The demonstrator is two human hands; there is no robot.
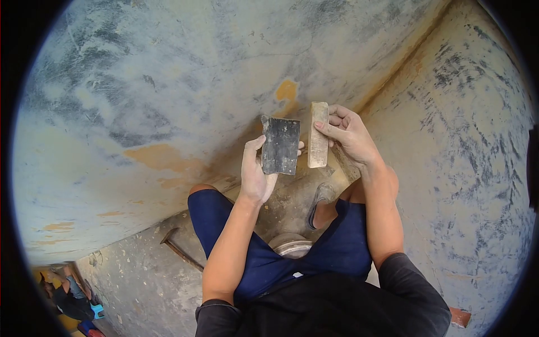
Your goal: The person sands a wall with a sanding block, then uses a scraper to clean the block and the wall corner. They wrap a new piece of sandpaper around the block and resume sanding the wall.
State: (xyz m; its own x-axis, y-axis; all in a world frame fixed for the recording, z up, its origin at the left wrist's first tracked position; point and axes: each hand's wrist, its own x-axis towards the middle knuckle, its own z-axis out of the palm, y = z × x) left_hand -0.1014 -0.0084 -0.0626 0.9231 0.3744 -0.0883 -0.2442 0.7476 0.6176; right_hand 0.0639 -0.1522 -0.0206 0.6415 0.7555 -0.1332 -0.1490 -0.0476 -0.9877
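Your black short-sleeved shirt (337, 309) lies closest, then your navy cloth shorts (264, 269). Above them, your left hand (258, 180) supports a scuffed black rectangular sheet (281, 146), fingers part-open around its back, thumb at its edge. Your right hand (352, 137) pinches a pale, dusty rectangular block (318, 143), thumb on its face, fingers curled behind. Sheet and block are apart; align their long edges and grip firmly without bending the sheet. Beyond is a blotchy grey wall (196, 73).
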